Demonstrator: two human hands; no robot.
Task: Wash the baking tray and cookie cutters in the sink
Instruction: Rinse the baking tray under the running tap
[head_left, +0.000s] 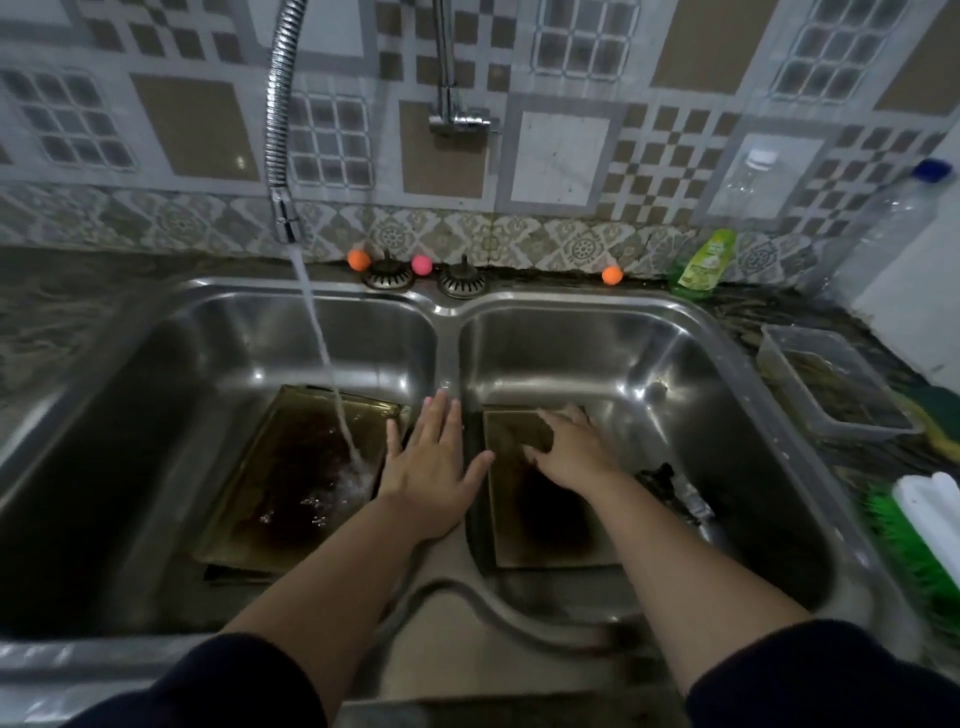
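Note:
A dark, stained baking tray (280, 483) lies in the left basin of the steel double sink (447, 312), and water from the flexible tap (278, 135) pours onto it. A second stained tray (540, 525) lies in the right basin. My left hand (434, 467) hovers flat with straight fingers over the divider between the basins, holding nothing. My right hand (574, 452) rests with spread fingers on the far end of the right tray. Dark small metal items (675, 493), possibly cookie cutters, lie blurred beside that tray.
Two sink strainers (388, 275) and small orange and pink balls (422, 265) sit on the back rim. A green dish soap bottle (701, 265), plastic bottles (883, 228), a clear container (831, 384), a sponge and a green brush (919, 551) stand on the right counter.

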